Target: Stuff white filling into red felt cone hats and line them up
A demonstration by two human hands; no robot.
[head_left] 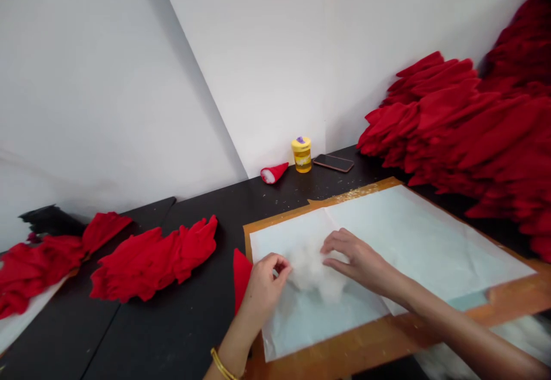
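A clump of white stuffing fibre (313, 274) lies on white paper (413, 236) spread over a brown board (365, 345). My left hand (263, 288) pinches the clump's left edge with curled fingers. My right hand (359, 259) rests its fingertips on the clump's right side, fingers bent together. A red fabric piece (240, 276) lies just left of my left hand, partly hidden behind it.
Red fabric pieces lie in piles at the left (155, 259), far left (47, 259) and a tall heap at the right (473, 133). A small stuffed red cone (274, 173), a yellow jar (302, 154) and a phone (333, 163) sit by the wall. More white fibre (516, 334) shows at the lower right.
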